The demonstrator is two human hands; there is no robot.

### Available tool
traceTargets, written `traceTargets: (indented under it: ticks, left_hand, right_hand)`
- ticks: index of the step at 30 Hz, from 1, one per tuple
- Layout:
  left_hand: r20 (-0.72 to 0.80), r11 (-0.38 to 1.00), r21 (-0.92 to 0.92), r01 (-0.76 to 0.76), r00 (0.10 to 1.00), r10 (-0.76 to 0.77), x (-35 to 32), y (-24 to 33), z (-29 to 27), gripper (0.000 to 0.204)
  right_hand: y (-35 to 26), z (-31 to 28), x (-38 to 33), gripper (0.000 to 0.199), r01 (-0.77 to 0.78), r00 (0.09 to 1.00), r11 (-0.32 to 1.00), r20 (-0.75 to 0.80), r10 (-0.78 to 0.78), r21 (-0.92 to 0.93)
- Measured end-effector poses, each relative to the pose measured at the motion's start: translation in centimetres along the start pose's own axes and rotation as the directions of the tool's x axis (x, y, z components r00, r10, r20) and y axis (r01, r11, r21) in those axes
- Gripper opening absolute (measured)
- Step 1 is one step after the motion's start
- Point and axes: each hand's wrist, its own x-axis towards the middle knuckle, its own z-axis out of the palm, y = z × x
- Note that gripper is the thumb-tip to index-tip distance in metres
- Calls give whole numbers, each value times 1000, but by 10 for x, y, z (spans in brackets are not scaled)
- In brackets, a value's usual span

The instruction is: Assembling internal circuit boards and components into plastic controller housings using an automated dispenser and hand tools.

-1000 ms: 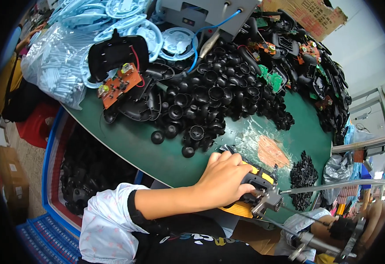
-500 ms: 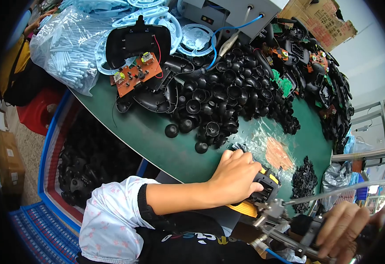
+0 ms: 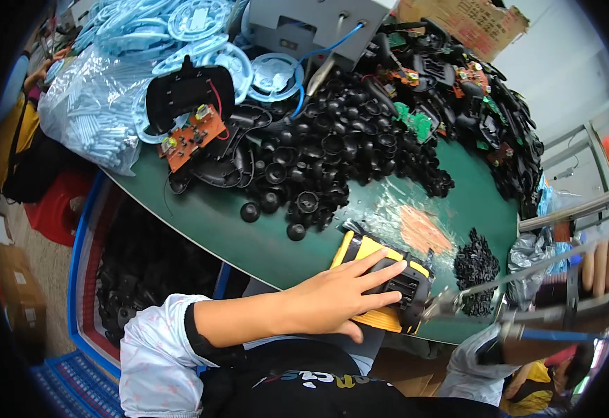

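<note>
Near the table's front edge lies a boxy yellow-and-black housing [image 3: 352, 249] with a ribbed yellow side and a dark recessed panel. My left hand [image 3: 349, 292] rests on top of it, fingers spread and pointing right. At the right my right hand [image 3: 602, 268], smeared by motion, has its fingers around a long metal tool [image 3: 527, 317] with a thin rod and a blue hose. The tool's tip end [image 3: 438, 305] reaches the housing's right side; whether they touch is unclear.
Black cup-shaped parts [image 3: 332, 146] heap mid-table, beside an opened black shell with an orange circuit board [image 3: 196, 139]. Small black pieces [image 3: 476, 268] pile at right. A grey machine [image 3: 311, 31], blue plastic parts [image 3: 200, 21] and black casings [image 3: 471, 97] stand behind. A blue-rimmed bin [image 3: 81, 279] sits left.
My left hand has gone from gripping the housing's top to lying spread on it, uncovering its yellow side. My right hand and the metal tool have swung up and right. The view has shifted.
</note>
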Motion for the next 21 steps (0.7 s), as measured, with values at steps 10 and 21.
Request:
traceTargets:
  ticks: [10,21]
  left_hand:
    - [-106,936,-307,169,972,-210,39,10,-26,39]
    - [189,477,-635,608,720,-667,36,25,-15,45]
  right_hand:
    - [49,-30,7,53,4,762,507,-325,-560,-862]
    - [178,57,-132,51,-265,957,945,-169,234,-190]
